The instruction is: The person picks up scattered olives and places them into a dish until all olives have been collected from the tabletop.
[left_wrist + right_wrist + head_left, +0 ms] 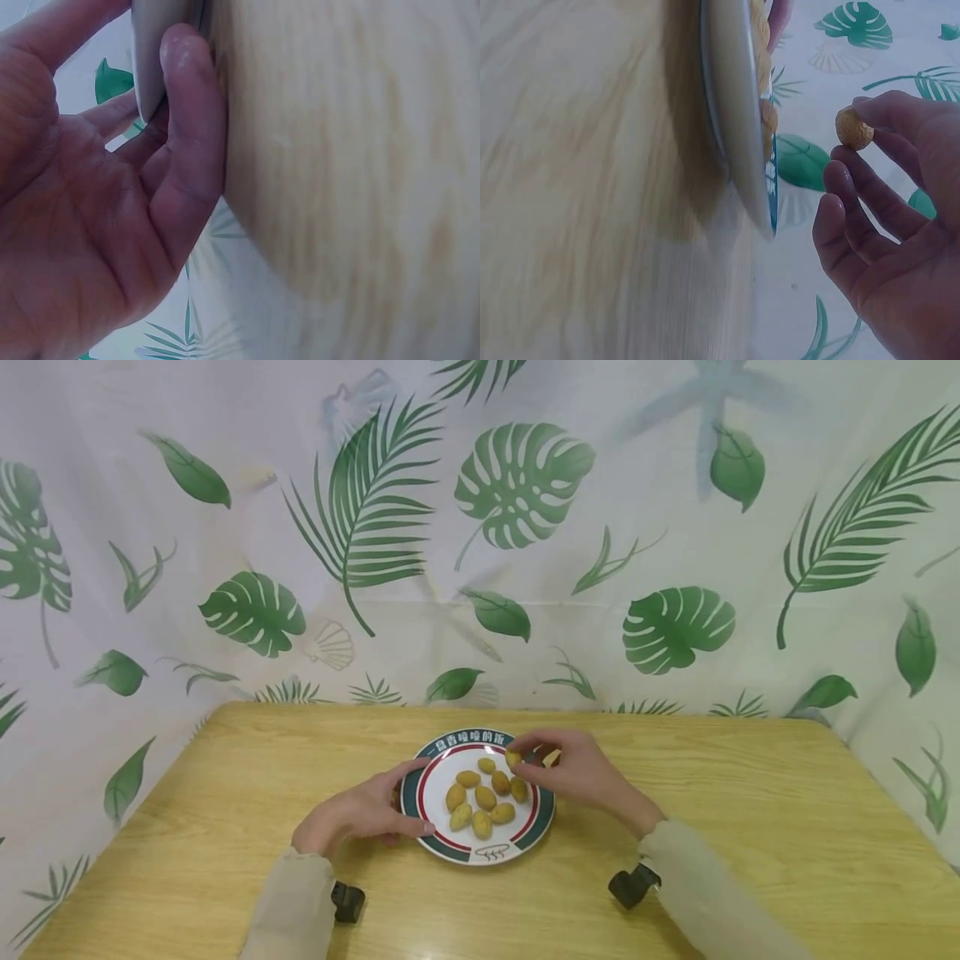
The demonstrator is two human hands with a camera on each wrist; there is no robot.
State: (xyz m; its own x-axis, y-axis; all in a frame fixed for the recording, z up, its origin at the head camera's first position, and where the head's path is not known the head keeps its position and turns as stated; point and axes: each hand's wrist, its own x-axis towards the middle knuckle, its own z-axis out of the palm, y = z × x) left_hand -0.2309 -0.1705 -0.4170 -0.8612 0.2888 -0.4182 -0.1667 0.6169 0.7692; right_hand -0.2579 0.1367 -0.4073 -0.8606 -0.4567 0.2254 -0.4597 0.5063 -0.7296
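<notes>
A round white plate [442,774] with a dark green rim and a red ring carries several small oval yellow-brown fruits [485,798]. My left hand [367,810] grips the plate's left edge, thumb over the rim and fingers beneath; in the left wrist view the fingers [187,142] curl under the plate edge [150,64]. Above the plate's upper right rim, my right hand [573,768] pinches one fruit [853,129] between thumb and fingertips. It has a wrinkled surface, and the right wrist view shows it held apart from the plate [735,112], the other fingers loosely bent.
The plate is over a light wooden table [285,760]. Behind the table's far edge hangs a pale cloth [562,635] printed with green leaves. Each sleeved forearm carries a small black camera [633,885] at the wrist.
</notes>
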